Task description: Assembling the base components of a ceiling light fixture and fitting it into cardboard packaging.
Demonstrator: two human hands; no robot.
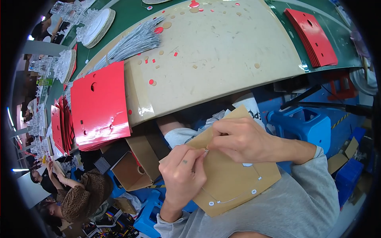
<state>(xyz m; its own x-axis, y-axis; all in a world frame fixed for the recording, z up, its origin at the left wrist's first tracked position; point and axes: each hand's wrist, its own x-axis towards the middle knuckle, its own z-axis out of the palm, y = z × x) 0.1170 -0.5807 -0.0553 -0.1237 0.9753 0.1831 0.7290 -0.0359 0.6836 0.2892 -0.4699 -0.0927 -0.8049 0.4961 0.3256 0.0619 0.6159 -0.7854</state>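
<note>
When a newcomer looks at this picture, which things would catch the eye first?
Most likely the glossy red cardboard stack at the left of the table, and a second red stack at upper right. Next, the bundle of grey strands at upper left. Below centre, the left hand and right hand come close over a brown cardboard sheet.

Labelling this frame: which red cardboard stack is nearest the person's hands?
The large stack overlapping the near-left corner of the table; the leftmost stack and right-hand stack are farther away.
</note>
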